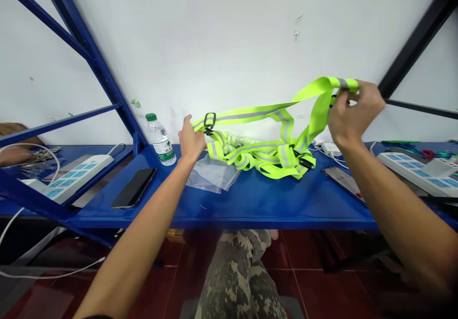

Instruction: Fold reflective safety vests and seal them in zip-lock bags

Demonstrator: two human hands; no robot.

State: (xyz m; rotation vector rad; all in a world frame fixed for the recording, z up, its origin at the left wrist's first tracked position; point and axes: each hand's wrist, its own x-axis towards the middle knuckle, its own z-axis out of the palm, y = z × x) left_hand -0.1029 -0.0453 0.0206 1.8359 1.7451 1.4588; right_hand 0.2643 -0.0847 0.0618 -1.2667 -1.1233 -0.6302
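Note:
A neon-yellow reflective strap vest (263, 153) with grey bands lies bunched on the blue shelf (250, 204). One of its straps is pulled taut between my hands. My left hand (191, 140) is closed on the strap's left end beside a black buckle (209, 119). Raised above the shelf at the right, my right hand (352, 111) pinches the strap's folded far end. A clear zip bag (211, 173) lies flat under and in front of the vest.
A water bottle (160, 140) stands left of my left hand, a black phone (134, 188) in front of it. Power strips sit at left (73, 176) and right (417, 166). Another phone (343, 180) lies near my right forearm. Blue rack struts (100, 66) rise at left.

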